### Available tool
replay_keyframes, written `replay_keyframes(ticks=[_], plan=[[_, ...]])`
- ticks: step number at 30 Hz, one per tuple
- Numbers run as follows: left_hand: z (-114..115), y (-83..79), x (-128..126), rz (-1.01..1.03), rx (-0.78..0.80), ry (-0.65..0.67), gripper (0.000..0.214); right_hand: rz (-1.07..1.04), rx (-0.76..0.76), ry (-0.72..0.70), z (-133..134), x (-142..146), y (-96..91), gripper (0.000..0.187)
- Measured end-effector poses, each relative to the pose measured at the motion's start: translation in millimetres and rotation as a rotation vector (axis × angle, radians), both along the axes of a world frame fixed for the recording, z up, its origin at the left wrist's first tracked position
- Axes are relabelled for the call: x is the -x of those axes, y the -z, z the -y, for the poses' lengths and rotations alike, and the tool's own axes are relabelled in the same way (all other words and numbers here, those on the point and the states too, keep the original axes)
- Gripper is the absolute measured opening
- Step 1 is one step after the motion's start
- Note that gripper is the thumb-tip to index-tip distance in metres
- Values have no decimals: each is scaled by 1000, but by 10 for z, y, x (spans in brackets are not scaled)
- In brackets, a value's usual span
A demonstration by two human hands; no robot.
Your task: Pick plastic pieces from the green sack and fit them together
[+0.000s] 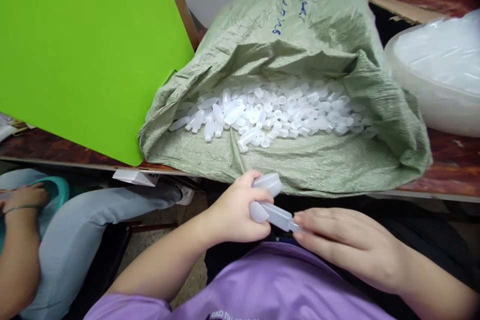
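I am seeing my left hand [234,212] closing on two translucent plastic tubes [268,200], while my right hand [347,245] is lying fingers together, its fingertips touching the lower tube's tip, just below the green woven sack [300,40]. The sack is lying open on the reddish-brown desk [453,160], spilling more small tubes [270,110] than I can count. Left of the sack one green board [82,45] is leaning; right of it one clear bag [438,70] is sitting. A second person's hand [24,197] is resting far left of the sack.
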State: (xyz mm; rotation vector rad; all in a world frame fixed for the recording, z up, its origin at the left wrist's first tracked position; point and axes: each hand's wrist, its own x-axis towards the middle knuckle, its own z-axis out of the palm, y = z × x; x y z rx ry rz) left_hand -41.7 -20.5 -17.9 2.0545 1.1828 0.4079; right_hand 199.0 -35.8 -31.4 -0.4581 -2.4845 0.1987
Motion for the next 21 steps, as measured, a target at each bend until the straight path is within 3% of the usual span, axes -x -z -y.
replay_keyframes(ticks=[3, 5, 7, 10, 14, 19, 21], plan=[[47, -9, -74, 45, 273, 49, 17, -30, -89, -65, 67, -58, 30, 25], [83, -30, -106, 38, 303, 40, 18, -57, -121, -108, 98, -92, 35, 26], [132, -60, -129, 15, 228, 19, 19, -48, -51, -80, 125, -113, 25, 27], [214, -78, -165, -34, 46, -11, 22, 8, 202, 132, 152, -85, 16, 21], [281, -11, -204, -127, -122, -57, 25, 27, 535, 293, 157, 14, 113, 51], [297, 86, -202, -238, -239, -131, 24, -92, 403, 306, 171, 27, 269, 30], [299, 103, -208, -260, -267, -137, 24, -54, 553, 301, 166, 29, 290, 19]])
